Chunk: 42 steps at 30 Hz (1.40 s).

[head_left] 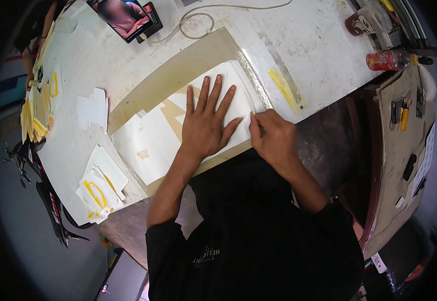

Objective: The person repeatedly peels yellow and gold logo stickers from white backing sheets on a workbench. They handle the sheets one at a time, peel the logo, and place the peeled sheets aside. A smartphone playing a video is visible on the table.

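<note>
White paper sheets with tan patches lie on a tan board on the table. My left hand rests flat on them, fingers spread, pressing near their middle. At the right edge of the paper is my right hand, its fingers curled and the thumb and forefinger drawn together against that edge. Whether it pinches the paper or some small thing cannot be made out. Beyond it, along the board's right side, runs a shiny clear strip.
A yellow ruler lies to the right. Left are a white cut-out and a pile of white-and-yellow pieces. A phone, a cable, a cup and a bottle stand farther off. Another person's hand shows far left.
</note>
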{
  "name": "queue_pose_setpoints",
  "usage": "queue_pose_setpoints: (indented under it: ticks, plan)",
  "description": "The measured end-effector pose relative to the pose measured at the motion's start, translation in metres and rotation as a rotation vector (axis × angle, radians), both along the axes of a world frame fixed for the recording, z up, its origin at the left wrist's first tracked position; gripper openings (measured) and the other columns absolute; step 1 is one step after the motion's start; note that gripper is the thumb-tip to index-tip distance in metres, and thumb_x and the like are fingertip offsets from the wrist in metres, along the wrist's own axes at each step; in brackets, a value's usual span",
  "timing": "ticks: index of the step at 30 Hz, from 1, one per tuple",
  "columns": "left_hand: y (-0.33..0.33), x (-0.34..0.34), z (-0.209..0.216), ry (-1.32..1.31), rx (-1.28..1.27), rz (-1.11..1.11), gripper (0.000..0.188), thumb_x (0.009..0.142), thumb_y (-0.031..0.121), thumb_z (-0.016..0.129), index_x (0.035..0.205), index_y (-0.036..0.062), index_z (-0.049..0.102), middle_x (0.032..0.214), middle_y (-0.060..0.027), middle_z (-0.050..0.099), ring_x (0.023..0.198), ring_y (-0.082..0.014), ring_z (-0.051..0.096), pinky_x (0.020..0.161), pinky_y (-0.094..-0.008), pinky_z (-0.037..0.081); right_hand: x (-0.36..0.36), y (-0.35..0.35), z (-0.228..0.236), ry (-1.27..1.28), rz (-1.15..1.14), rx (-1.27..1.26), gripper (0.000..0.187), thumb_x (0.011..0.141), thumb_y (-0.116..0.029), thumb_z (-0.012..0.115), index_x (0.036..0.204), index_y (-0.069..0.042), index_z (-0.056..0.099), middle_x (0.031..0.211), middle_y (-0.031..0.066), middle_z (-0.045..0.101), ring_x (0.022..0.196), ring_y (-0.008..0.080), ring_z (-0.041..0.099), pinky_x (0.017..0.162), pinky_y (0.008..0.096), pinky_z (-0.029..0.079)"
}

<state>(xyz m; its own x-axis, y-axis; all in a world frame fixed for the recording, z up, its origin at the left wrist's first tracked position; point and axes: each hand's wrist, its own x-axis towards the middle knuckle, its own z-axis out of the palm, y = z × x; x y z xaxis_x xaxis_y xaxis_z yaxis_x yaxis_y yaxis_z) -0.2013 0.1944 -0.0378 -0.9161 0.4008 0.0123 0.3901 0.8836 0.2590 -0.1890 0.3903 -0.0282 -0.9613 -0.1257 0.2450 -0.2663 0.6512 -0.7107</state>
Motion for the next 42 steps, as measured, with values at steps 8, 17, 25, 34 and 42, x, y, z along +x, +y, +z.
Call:
queue_pose_setpoints:
  ticks: [8,17,25,34,42]
  plan:
    - [0.000,-0.001,0.002,-0.003,0.015,0.004,0.072,0.103,0.050,0.055,0.161,0.0101,0.041,0.171,-0.0218,0.026,0.159,-0.0424,0.018,0.126,-0.0630,0.010,0.000,0.005,-0.011,-0.072,-0.073,-0.122,0.014,0.090,-0.009,0.076,0.080,-0.002,0.068,0.070,0.0102,0.065,0.052,0.0222,0.062,0.048,0.0338,0.046]
    - [0.000,0.000,0.002,-0.002,0.021,0.009,0.070,0.103,0.050,0.055,0.160,0.0108,0.042,0.171,-0.0209,0.027,0.159,-0.0417,0.019,0.126,-0.0629,0.011,0.003,0.001,-0.006,-0.360,-0.186,-0.356,0.016,0.093,-0.013,0.079,0.090,0.002,0.075,0.069,0.0085,0.069,0.052,0.0104,0.057,0.050,0.0278,0.043]
    - [0.000,0.000,0.000,0.006,0.012,0.011,0.071,0.103,0.051,0.054,0.160,0.0109,0.042,0.171,-0.0206,0.026,0.159,-0.0417,0.020,0.126,-0.0632,0.011,0.001,0.001,-0.001,-0.305,-0.205,-0.258,0.016,0.093,-0.011,0.076,0.104,0.000,0.075,0.082,0.0114,0.070,0.064,0.0181,0.063,0.057,0.0317,0.048]
    - [-0.005,0.000,0.000,-0.022,0.031,-0.001,0.066,0.107,0.041,0.047,0.164,0.0109,0.035,0.172,-0.0197,0.025,0.159,-0.0412,0.019,0.127,-0.0623,0.010,0.014,-0.015,-0.013,0.191,0.147,0.089,0.019,0.084,-0.004,0.076,0.103,-0.003,0.076,0.105,0.0079,0.067,0.095,0.0271,0.060,0.082,0.0410,0.044]
    - [-0.032,0.001,0.005,-0.121,0.396,0.027,0.068,0.101,0.021,0.063,0.162,0.0080,0.036,0.171,-0.0231,0.022,0.160,-0.0417,0.017,0.127,-0.0578,0.016,0.012,-0.013,-0.016,0.168,0.167,0.117,0.014,0.084,-0.007,0.077,0.098,-0.009,0.077,0.104,0.0006,0.071,0.094,0.0256,0.060,0.085,0.0405,0.041]
